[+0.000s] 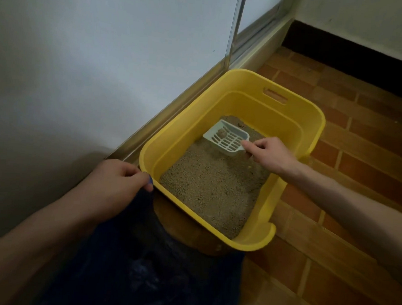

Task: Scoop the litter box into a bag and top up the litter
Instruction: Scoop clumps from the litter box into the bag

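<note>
A yellow litter box (298, 135) stands on the floor against a glass door, half filled with beige litter (212, 184). My right hand (270, 153) grips the handle of a pale slotted scoop (227, 138) held just above the litter at the far end. A brown clump (222, 133) lies in the scoop. My left hand (119, 184) pinches the rim of a dark blue plastic bag (144, 262) and holds it up at the box's near left corner. The bag's mouth gapes under the box's front edge.
The glass door and its metal track (174, 107) run along the left of the box. Reddish brick-pattern floor tiles (353, 144) spread to the right. A black skirting board (359, 54) lines the far wall.
</note>
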Action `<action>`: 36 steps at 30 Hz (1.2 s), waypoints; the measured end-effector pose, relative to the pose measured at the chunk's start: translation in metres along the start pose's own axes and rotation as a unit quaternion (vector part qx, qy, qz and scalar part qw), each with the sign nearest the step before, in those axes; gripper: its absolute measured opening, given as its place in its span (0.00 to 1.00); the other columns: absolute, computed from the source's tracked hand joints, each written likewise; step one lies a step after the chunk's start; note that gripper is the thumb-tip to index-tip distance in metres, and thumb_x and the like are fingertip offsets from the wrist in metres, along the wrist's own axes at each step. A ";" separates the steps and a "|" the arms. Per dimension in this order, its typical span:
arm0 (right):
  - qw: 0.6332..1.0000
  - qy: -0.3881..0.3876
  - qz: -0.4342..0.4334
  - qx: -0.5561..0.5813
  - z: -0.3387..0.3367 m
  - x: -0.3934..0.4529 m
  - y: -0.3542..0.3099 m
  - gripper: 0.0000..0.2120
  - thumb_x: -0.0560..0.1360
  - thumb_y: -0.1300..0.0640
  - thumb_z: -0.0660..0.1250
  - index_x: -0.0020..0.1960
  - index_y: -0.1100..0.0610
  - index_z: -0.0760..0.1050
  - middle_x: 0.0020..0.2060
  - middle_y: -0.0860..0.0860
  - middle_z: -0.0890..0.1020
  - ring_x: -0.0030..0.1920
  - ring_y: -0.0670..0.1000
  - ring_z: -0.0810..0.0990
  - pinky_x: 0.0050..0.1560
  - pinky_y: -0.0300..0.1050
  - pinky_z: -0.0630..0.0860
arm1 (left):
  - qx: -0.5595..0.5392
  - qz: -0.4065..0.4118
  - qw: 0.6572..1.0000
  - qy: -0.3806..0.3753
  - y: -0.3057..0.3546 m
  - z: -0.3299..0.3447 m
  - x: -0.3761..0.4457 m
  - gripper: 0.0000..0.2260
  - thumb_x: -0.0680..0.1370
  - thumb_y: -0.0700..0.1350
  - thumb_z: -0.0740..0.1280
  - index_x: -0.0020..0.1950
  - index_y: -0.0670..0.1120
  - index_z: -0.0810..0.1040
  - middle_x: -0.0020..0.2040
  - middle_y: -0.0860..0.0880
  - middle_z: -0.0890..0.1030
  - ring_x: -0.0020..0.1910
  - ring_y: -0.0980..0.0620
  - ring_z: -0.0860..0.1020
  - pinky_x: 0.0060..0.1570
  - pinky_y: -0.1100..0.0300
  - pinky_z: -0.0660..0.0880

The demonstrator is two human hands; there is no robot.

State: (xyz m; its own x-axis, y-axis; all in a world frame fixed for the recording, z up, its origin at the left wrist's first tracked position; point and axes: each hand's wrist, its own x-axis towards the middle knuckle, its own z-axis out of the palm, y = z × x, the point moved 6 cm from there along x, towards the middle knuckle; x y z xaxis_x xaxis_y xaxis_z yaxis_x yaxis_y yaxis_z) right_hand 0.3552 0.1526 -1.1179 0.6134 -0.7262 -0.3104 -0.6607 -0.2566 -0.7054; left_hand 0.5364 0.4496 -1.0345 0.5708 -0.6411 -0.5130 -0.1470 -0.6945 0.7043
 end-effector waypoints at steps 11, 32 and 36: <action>0.996 0.038 -0.010 -0.082 -0.004 -0.013 0.000 0.21 0.82 0.45 0.63 0.44 0.60 0.83 0.25 0.45 0.74 0.17 0.40 0.66 0.18 0.30 0.58 | 0.002 -0.003 1.000 0.006 0.005 0.001 0.000 0.11 0.80 0.44 0.66 0.41 0.43 0.84 0.29 0.47 0.68 0.27 0.52 0.65 0.30 0.60 0.63; 0.973 -0.185 -0.089 -0.101 0.024 -0.146 -0.094 0.26 0.73 0.31 0.59 0.37 0.51 0.82 0.27 0.50 0.74 0.27 0.49 0.67 0.28 0.42 0.65 | 0.020 -0.017 1.000 0.017 0.012 -0.010 -0.028 0.09 0.79 0.44 0.67 0.44 0.42 0.83 0.34 0.47 0.72 0.31 0.52 0.69 0.31 0.60 0.66; 0.961 -0.204 -0.120 -0.145 0.034 -0.160 -0.103 0.28 0.73 0.29 0.60 0.39 0.52 0.82 0.24 0.47 0.70 0.24 0.45 0.64 0.25 0.40 0.62 | 0.025 -0.014 0.999 0.018 0.015 -0.010 -0.034 0.10 0.80 0.44 0.65 0.43 0.44 0.83 0.34 0.48 0.72 0.32 0.52 0.69 0.30 0.60 0.65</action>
State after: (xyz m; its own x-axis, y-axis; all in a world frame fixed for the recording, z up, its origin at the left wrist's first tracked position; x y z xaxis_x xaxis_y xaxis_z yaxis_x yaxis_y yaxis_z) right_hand 0.3402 0.3165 -1.0170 0.8421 -0.3299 -0.4266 -0.5364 -0.5944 -0.5991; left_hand 0.5233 0.4639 -1.0017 0.6039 -0.6102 -0.5129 -0.1708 -0.7275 0.6645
